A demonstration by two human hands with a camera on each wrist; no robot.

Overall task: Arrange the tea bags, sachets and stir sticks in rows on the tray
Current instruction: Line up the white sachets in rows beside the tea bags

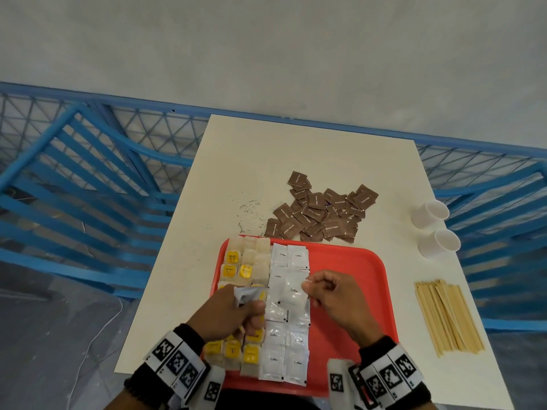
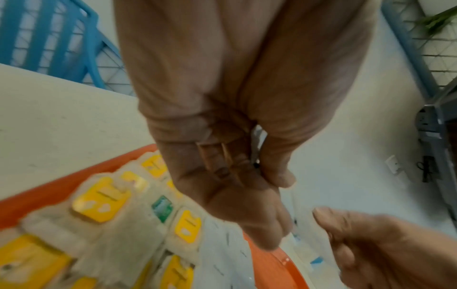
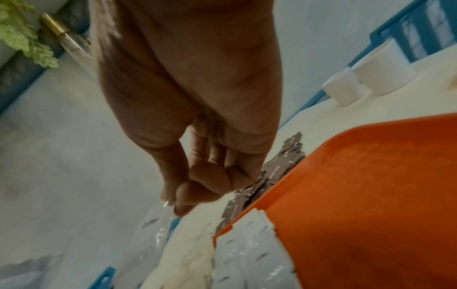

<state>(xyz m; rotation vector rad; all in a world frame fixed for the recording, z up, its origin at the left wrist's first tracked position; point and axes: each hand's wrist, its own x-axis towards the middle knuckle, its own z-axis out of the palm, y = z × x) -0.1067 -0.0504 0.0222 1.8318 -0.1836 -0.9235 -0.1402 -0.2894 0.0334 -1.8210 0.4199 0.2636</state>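
1. Head view: nearest the body, two wrists in black bands with black-and-white square markers are seen over the flat red plastic tray (image 1: 370, 285), which sits on the pale square table (image 1: 296, 149).
2. The left hand (image 1: 233, 313) is clenched around a small stack of white foil sachets (image 1: 248, 294), held above the rows of yellow-tagged paper tea bags (image 1: 236, 263) filling the tray's left side.
3. The right hand (image 1: 331, 297) is seen pinching the corner of one white coffee sachet (image 1: 293, 294) between thumb and forefinger, over the two columns of white sachets printed "Coffee" (image 1: 288, 362).
4. The pinched sachet lies left of the right hand and just right of the left hand's stack; it is judged that it is to be laid into the right-hand white column, whose long axis runs away from the body.
5. The tray's right half is bare red plastic.
6. Farther right, on the table, a loose bundle of pale wooden stir sticks (image 1: 447, 316) lies off the tray, long axes roughly along the same direction.
7. Beyond the tray, a heap of brown paper sachets marked "Brown Sugar" (image 1: 319, 210) is unsorted.
8. One yellow tag reads "RELAX"; other print cannot be read.
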